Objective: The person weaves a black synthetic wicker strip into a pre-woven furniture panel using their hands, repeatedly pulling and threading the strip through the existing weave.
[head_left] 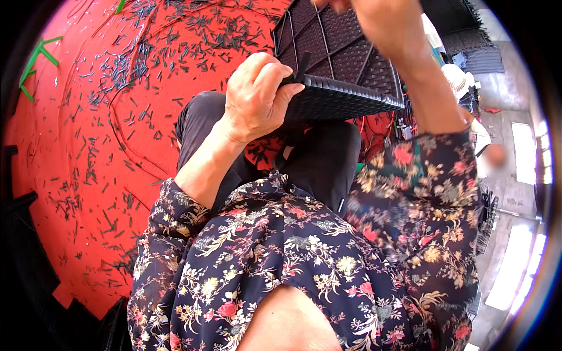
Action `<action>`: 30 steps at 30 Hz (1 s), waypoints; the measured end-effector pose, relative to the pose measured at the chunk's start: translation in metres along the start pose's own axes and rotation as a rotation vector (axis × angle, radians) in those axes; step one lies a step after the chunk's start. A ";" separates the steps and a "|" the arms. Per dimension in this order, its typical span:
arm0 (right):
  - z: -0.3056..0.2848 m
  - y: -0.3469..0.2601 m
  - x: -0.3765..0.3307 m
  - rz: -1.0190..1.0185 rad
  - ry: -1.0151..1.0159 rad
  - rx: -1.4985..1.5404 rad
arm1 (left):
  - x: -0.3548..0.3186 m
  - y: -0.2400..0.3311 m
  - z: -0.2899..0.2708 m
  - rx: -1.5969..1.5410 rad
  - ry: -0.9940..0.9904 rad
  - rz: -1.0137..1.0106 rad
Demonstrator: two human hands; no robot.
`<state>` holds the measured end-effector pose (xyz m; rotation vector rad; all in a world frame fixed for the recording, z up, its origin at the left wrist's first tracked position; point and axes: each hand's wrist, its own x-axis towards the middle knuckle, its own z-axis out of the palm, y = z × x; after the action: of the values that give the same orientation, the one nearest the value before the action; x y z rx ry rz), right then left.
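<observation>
Left hand [256,93] pinching black woven panel [342,98] at edge; right hand [383,20], partly cropped, grip unclear

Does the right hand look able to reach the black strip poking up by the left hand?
Probably yes: nothing visible lies between the right hand and the black strip, and the left hand leaves its top free.
</observation>
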<state>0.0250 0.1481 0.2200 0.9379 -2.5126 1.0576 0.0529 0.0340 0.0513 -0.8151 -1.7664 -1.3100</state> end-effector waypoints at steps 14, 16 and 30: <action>0.038 0.031 -0.079 -0.209 0.019 -0.197 | 0.004 -0.007 -0.004 0.025 -0.049 0.026; 0.044 0.030 -0.086 -0.169 0.097 -0.093 | 0.006 -0.006 -0.008 0.052 -0.107 0.033; 0.046 0.011 -0.103 0.653 -0.011 0.661 | 0.002 -0.011 -0.010 0.126 -0.144 0.126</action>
<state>0.0966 0.1692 0.1349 0.2002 -2.5614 2.1583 0.0450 0.0214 0.0495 -0.9528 -1.8572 -1.0693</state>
